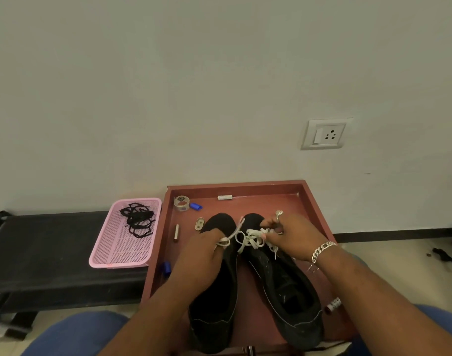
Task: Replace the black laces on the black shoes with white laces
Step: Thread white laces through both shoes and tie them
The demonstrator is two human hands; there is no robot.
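Two black shoes stand side by side in a reddish-brown tray (245, 188), toes pointing away from me: the left shoe (214, 299) and the right shoe (289, 286). A white lace (250, 240) runs in a loose tangle between my hands, above the right shoe's front. My left hand (207, 250) pinches one end of the lace over the left shoe. My right hand (294, 235), with a ring and a silver bracelet, pinches the other part over the right shoe. The black laces (138, 218) lie bundled in a pink basket (122, 253) at the left.
The tray also holds a tape roll (181, 203), a blue cap (196, 206), a small metal plate (199, 223), a thin cylinder (176, 232), a white tube (224, 197) and another blue piece (165, 269). The basket sits on a black bench (40, 253). A wall socket (325, 134) is behind.
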